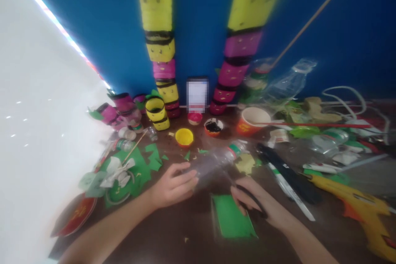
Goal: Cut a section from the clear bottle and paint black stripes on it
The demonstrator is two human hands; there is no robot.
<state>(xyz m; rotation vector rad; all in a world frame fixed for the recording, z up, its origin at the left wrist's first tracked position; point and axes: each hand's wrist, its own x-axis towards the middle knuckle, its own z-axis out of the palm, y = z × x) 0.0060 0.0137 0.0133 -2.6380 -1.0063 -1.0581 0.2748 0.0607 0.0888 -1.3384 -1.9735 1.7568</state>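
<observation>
My left hand (pixel 176 185) is wrapped round the base end of a clear plastic bottle (pixel 210 164), which lies tilted with its green-and-red-ringed neck pointing to the upper right. In my right hand (pixel 255 198) are scissors (pixel 252 199) with black handles, the fingers closed through the loops. Their blades reach up to the side of the bottle; motion blur hides whether they cut into it. Below the scissors a green sheet (pixel 233 216) lies on the dark table. Yellowish paper scraps (pixel 246 164) rest just beyond my right hand.
Stacked yellow and pink painted cups with faces stand at the back, beside paint cups (pixel 184 137). A yellow glue gun (pixel 355 202), a marker (pixel 287 187) and an orange paper cup (pixel 252 121) lie to the right. Green paper (pixel 140 173) and a red bowl (pixel 76 216) are left.
</observation>
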